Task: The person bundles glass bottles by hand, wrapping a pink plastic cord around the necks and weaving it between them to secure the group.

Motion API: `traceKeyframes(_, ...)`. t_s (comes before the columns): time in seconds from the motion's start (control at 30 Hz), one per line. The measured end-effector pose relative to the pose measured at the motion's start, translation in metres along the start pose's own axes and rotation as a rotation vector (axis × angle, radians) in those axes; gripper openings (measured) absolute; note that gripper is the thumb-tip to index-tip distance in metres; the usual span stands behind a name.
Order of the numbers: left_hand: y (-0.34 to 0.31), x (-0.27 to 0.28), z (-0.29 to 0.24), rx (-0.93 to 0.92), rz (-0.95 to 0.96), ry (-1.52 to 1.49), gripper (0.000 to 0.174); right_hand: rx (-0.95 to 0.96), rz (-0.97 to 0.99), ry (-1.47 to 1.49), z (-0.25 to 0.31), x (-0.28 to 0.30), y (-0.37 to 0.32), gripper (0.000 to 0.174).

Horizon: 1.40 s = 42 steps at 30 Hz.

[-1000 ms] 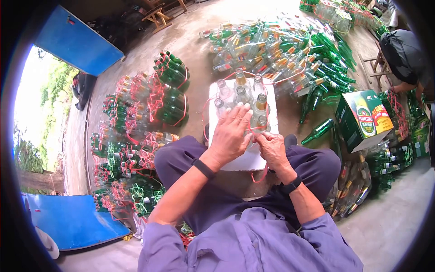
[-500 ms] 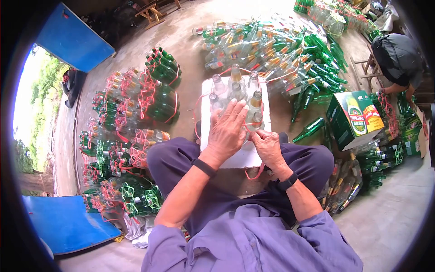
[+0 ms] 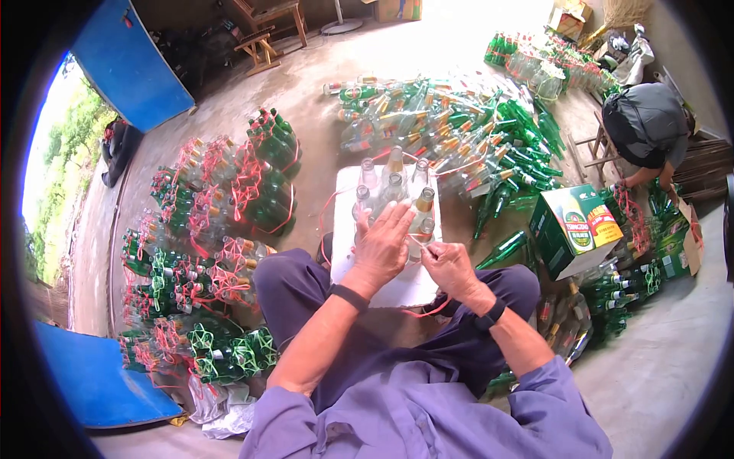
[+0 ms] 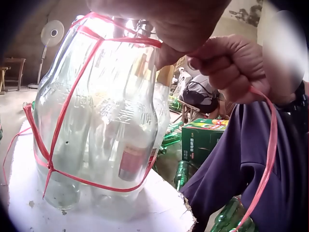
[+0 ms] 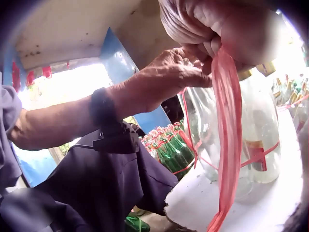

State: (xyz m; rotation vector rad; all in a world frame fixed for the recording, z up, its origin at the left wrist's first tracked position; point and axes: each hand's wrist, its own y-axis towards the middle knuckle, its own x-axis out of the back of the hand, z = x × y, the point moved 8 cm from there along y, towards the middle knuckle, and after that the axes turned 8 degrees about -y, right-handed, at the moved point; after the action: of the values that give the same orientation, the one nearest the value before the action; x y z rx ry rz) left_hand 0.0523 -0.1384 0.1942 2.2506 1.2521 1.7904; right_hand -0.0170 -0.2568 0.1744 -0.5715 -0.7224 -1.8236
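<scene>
Several clear glass bottles [image 3: 394,183] stand upright in a tight cluster on a white board [image 3: 401,294] before the person's knees. Red plastic twine [image 4: 101,186] circles their lower bodies and shoulders, with knots on the side. Over the near bottle necks lies the left hand [image 3: 382,249], fingers straight and together, thumb toward the right hand. The right hand [image 3: 453,269] is curled in a fist beside the cluster, gripping the twine; a short strand runs toward the left thumb. A loose ribbon of twine [image 5: 228,125] hangs below the right fist.
Tied bundles of bottles [image 3: 206,199] crowd the left floor. A pile of loose green and clear bottles [image 3: 459,130] spreads ahead. A green beer carton [image 3: 577,229] stands at the right, with another person [image 3: 646,126] bending beyond it. Loose green bottle [image 3: 502,249] lies near the right knee.
The right hand has closed into a fist and drawn slightly right of the left thumb, pulling the strand. The left hand stays on the bottle necks. The head view has tilted upward.
</scene>
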Motion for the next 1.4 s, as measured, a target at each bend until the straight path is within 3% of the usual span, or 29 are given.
traceKeyframes(0.07, -0.001, 0.0, 0.001, 0.005, 0.005, -0.013, 0.058, 0.073, 0.101, -0.061, 0.01, 0.014, 0.01, 0.021)
traceKeyframes(0.1, -0.002, -0.002, 0.001, 0.014, 0.023, -0.02, 0.061, 0.24, 0.066, -0.13, 0.024, 0.026, 0.015, 0.021)
traceKeyframes(0.13, -0.001, -0.004, 0.003, 0.02, 0.041, -0.026, 0.064, 0.243, 0.063, -0.132, 0.02, 0.032, 0.024, 0.021)
traceKeyframes(0.2, 0.0, -0.004, 0.003, 0.02, 0.041, -0.023, 0.064, 0.47, 0.034, -0.212, 0.029, 0.038, 0.034, 0.021)
traceKeyframes(0.23, -0.002, -0.006, 0.002, 0.019, 0.051, -0.022, 0.064, 0.491, 0.025, -0.187, 0.026, 0.042, 0.042, 0.021)
traceKeyframes(0.47, 0.002, -0.007, 0.001, 0.027, 0.117, -0.031, 0.064, 0.384, -0.019, -0.303, -0.031, 0.019, 0.076, 0.016)
traceKeyframes(0.53, 0.003, -0.008, 0.001, 0.02, 0.112, -0.038, 0.062, 0.196, 0.033, -0.253, -0.061, 0.007, 0.077, 0.016)
traceKeyframes(0.57, 0.005, -0.008, 0.0, 0.015, 0.118, -0.036, 0.062, 0.19, 0.028, -0.248, -0.074, 0.002, 0.077, 0.016)
traceKeyframes(0.67, 0.01, -0.002, -0.008, -0.03, 0.107, 0.055, 0.062, 0.091, 0.027, 0.03, -0.102, -0.008, 0.077, 0.018)
traceKeyframes(0.73, 0.022, 0.007, -0.019, -0.056, 0.124, 0.043, 0.062, -0.148, 0.269, 0.332, -0.11, -0.027, 0.075, 0.02)
traceKeyframes(0.77, 0.029, 0.007, -0.018, -0.062, 0.129, 0.04, 0.062, -0.156, 0.246, 0.433, -0.1, -0.024, 0.075, 0.022)
traceKeyframes(0.9, 0.043, -0.007, -0.002, -0.044, 0.236, -0.167, 0.062, -0.337, 0.376, 0.513, -0.106, -0.034, 0.081, 0.025)
traceKeyframes(1.03, 0.048, -0.024, 0.005, 0.025, 0.356, -0.222, 0.06, -0.351, 0.41, 0.602, -0.107, -0.053, 0.089, 0.028)
traceKeyframes(1.13, 0.052, -0.033, 0.0, 0.077, 0.484, -0.17, 0.059, -0.333, 0.326, 0.583, -0.116, -0.068, 0.091, 0.029)
traceKeyframes(1.2, 0.055, -0.032, -0.002, 0.039, 0.433, -0.191, 0.057, -0.321, 0.331, 0.546, -0.141, -0.088, 0.091, 0.027)
traceKeyframes(1.27, 0.055, -0.032, -0.005, 0.004, 0.388, -0.217, 0.055, -0.293, 0.353, 0.365, -0.156, -0.102, 0.088, 0.049)
traceKeyframes(1.4, 0.058, -0.028, -0.005, -0.047, 0.264, -0.253, 0.047, -0.32, 0.362, 0.358, -0.15, -0.091, 0.084, 0.052)
